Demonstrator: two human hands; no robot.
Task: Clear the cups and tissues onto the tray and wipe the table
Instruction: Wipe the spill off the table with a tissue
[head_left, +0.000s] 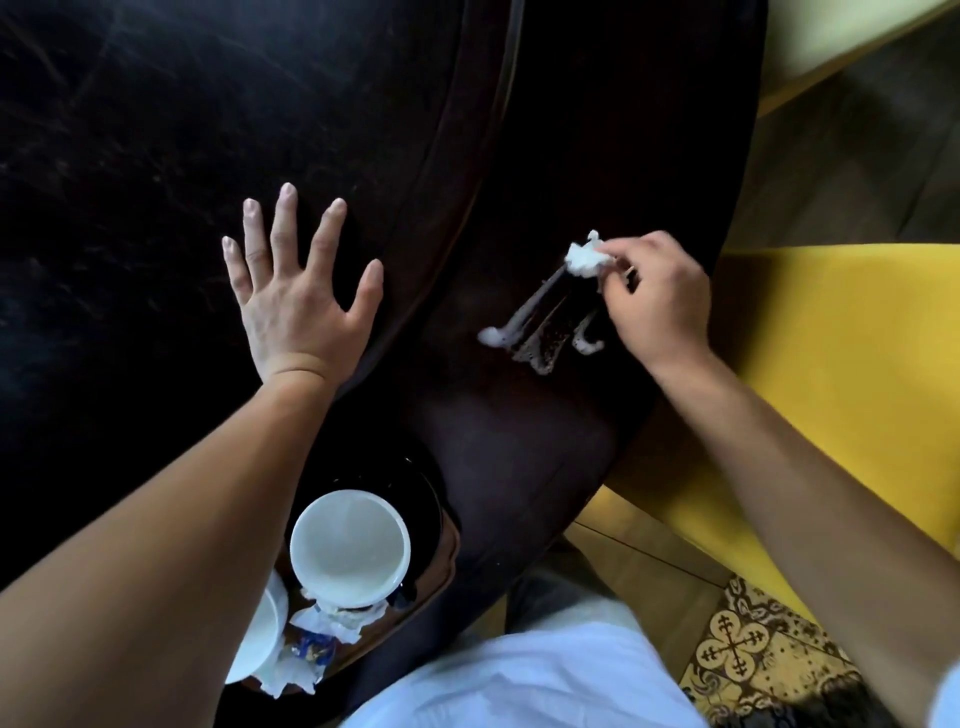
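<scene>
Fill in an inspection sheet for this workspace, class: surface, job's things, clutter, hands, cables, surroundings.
Surface: dark table, scratched; white streaks near its right edge.
Job's things: cup and second cup, mostly hidden by the arm, on tray; crumpled tissues beside them.
Clutter: blue wrapper among the tissues.
Hands: left hand open, spread flat at the table; right hand pinching a tissue wad at the streaks.
Cables: nothing seen.
Surroundings: yellow seat, patterned floor tiles.
</scene>
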